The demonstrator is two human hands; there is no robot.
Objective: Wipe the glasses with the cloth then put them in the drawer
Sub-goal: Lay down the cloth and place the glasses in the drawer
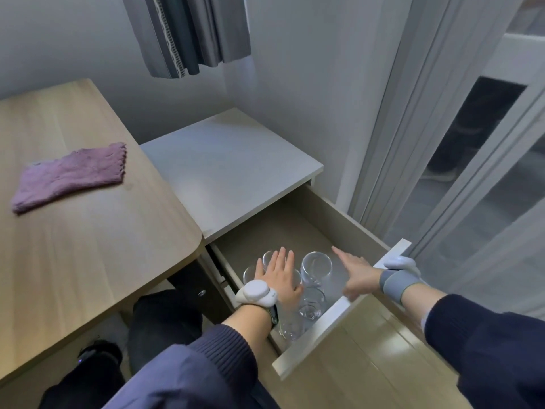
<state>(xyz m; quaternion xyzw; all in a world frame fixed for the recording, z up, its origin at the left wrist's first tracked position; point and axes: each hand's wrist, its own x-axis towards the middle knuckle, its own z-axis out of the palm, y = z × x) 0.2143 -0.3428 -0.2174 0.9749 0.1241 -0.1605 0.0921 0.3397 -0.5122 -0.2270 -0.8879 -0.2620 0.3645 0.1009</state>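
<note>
The drawer (348,222) of a white cabinet stands pulled out at the lower middle. Several clear glasses (316,265) stand upright inside it near the front. My left hand (278,276) lies flat with straight fingers over the glasses on the left side. My right hand (355,273) reaches into the drawer from the right, fingers extended beside the rightmost glass and holding nothing. The purple cloth (70,175) lies folded on the wooden table at the left, away from both hands.
The wooden table (88,246) fills the left side, its rounded corner next to the cabinet top (230,169). The drawer front (339,314) juts toward me. A glass sliding door (472,172) is at the right. A grey curtain (188,33) hangs behind.
</note>
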